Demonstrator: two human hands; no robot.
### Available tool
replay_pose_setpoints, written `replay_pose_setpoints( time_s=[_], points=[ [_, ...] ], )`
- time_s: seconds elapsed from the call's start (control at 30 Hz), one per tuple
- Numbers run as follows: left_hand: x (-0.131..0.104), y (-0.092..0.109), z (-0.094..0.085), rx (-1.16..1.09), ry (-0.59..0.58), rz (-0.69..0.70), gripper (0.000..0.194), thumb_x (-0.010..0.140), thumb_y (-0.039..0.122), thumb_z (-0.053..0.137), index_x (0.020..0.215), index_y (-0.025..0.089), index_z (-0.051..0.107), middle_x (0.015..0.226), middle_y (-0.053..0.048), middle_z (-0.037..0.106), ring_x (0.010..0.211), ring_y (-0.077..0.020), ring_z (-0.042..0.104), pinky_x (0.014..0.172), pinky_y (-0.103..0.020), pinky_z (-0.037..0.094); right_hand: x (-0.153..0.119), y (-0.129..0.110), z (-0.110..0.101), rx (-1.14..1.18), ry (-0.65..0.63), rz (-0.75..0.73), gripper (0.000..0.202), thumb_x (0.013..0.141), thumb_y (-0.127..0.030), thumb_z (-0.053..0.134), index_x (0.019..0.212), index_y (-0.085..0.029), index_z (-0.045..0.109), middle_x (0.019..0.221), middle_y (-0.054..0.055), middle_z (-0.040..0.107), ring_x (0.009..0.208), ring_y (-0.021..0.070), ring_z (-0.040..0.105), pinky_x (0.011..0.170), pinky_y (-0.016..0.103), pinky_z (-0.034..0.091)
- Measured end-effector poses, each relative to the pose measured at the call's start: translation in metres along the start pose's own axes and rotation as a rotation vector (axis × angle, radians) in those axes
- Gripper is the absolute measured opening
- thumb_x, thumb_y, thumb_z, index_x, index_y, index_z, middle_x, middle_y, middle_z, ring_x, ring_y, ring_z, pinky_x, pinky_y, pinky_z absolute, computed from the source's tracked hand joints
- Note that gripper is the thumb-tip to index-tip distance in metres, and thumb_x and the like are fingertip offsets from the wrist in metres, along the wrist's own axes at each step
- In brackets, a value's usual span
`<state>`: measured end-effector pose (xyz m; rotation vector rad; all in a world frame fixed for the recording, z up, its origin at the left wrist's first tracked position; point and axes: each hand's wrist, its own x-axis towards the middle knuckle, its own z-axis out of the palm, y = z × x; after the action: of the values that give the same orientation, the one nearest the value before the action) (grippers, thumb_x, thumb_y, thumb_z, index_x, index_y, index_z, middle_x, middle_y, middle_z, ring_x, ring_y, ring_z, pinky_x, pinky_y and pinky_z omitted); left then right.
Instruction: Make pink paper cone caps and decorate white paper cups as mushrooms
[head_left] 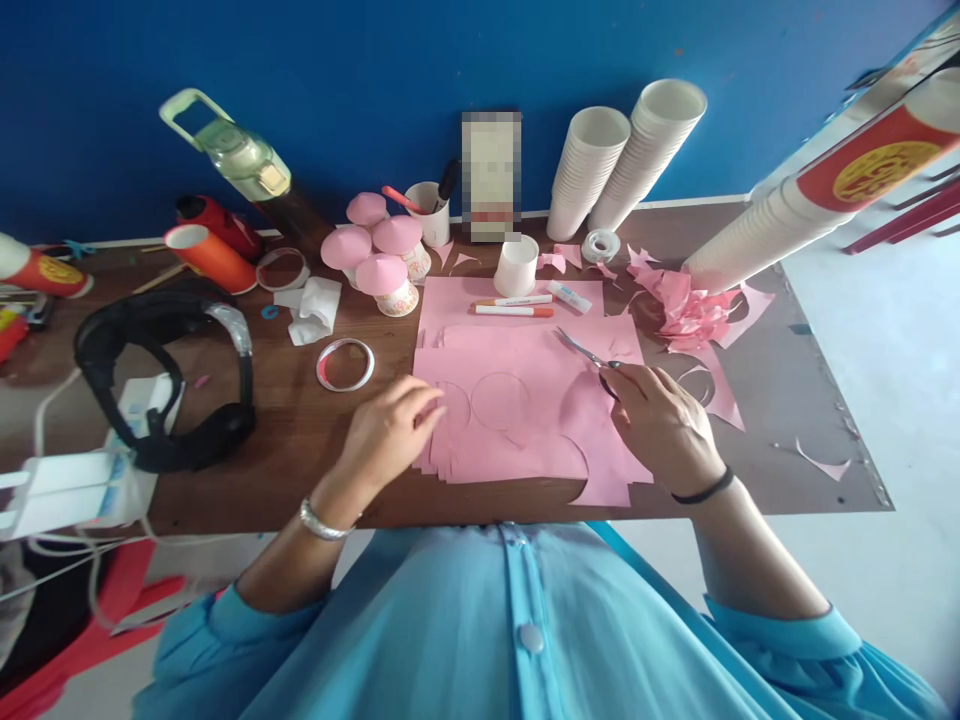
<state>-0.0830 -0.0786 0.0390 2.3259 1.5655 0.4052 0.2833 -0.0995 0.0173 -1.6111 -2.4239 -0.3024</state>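
Observation:
My right hand (pixel 664 420) is closed around the handles of a pair of scissors (pixel 581 347), whose metal blades point up and left over the pink paper. My left hand (pixel 395 425) hovers at the left edge of the stack of pink paper sheets (pixel 487 455), fingers loosely curled, with nothing visible in them. Round outlines are drawn on the top sheet, and its lower right edge has a curved cut. Two markers (pixel 514 305), a glue stick (pixel 570 297) and an upside-down paper cup (pixel 516 266) stand or lie at the top of the sheets.
Pink cone-topped cups (pixel 381 273) stand at the back, beside a cup of pens (pixel 429 215). Tall cup stacks (pixel 589 170) lean by the blue wall. Pink scraps (pixel 690 310) lie right. A tape roll (pixel 345 365), black headset (pixel 165 380) and bottle (pixel 247 165) are left.

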Motion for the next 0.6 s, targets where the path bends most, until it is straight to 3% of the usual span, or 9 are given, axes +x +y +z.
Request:
replay_pose_setpoints(
  time_s=[0.07, 0.17, 0.27, 0.4, 0.5, 0.6],
  points=[
    [0.002, 0.014, 0.011, 0.026, -0.097, 0.018, 0.012, 0.096, 0.023, 0.064, 0.106, 0.022, 0.069, 0.109, -0.005, 0.073, 0.089, -0.0204, 0.072, 0.071, -0.03, 0.052, 0.002, -0.001, -0.002, 0.034, -0.015, -0.017, 0.026, 0.097, -0.018, 0.056, 0.121, -0.018, 0.068, 0.115, 0.012, 0.072, 0.098, 0.0255, 0.065, 0.081, 0.037, 0.053],
    [0.006, 0.021, 0.016, 0.082, -0.134, -0.003, 0.012, 0.094, 0.02, 0.066, 0.106, 0.021, 0.067, 0.109, -0.006, 0.072, 0.091, -0.0227, 0.072, 0.071, -0.032, 0.053, 0.004, -0.003, -0.001, 0.041, -0.015, 0.003, 0.022, 0.102, -0.025, 0.055, 0.117, -0.018, 0.069, 0.116, 0.011, 0.073, 0.094, 0.0234, 0.066, 0.076, 0.035, 0.051],
    [0.013, 0.02, 0.012, 0.135, -0.096, 0.004, 0.015, 0.095, 0.018, 0.064, 0.11, 0.02, 0.066, 0.113, -0.009, 0.07, 0.094, -0.0245, 0.072, 0.074, -0.034, 0.054, 0.006, -0.005, 0.002, 0.007, 0.019, 0.041, 0.025, 0.102, -0.018, 0.051, 0.12, -0.018, 0.069, 0.114, 0.009, 0.073, 0.093, 0.0213, 0.067, 0.071, 0.032, 0.049],
    [0.033, 0.013, 0.004, 0.182, -0.011, 0.063, 0.029, 0.096, 0.018, 0.061, 0.125, 0.02, 0.062, 0.129, -0.012, 0.067, 0.115, -0.0293, 0.067, 0.093, -0.039, 0.055, 0.011, -0.005, 0.004, -0.042, -0.018, 0.058, 0.03, 0.098, -0.011, 0.049, 0.12, -0.018, 0.069, 0.108, 0.01, 0.072, 0.085, 0.0196, 0.066, 0.063, 0.031, 0.046],
    [0.055, 0.008, 0.001, 0.242, -0.109, 0.141, 0.042, 0.089, 0.016, 0.067, 0.131, 0.018, 0.059, 0.134, -0.014, 0.066, 0.124, -0.0346, 0.06, 0.103, -0.046, 0.051, 0.016, -0.004, 0.004, -0.086, -0.087, 0.075, 0.03, 0.098, -0.01, 0.046, 0.115, -0.017, 0.07, 0.099, 0.011, 0.068, 0.077, 0.0198, 0.062, 0.057, 0.031, 0.04],
    [0.075, 0.005, -0.002, 0.293, -0.211, 0.182, 0.041, 0.084, 0.017, 0.069, 0.124, 0.016, 0.06, 0.124, -0.015, 0.069, 0.119, -0.0348, 0.061, 0.102, -0.047, 0.05, 0.02, -0.003, 0.003, -0.104, -0.152, 0.078, 0.028, 0.098, -0.011, 0.048, 0.114, -0.018, 0.07, 0.093, 0.011, 0.065, 0.073, 0.02, 0.059, 0.055, 0.031, 0.035]
  ],
)
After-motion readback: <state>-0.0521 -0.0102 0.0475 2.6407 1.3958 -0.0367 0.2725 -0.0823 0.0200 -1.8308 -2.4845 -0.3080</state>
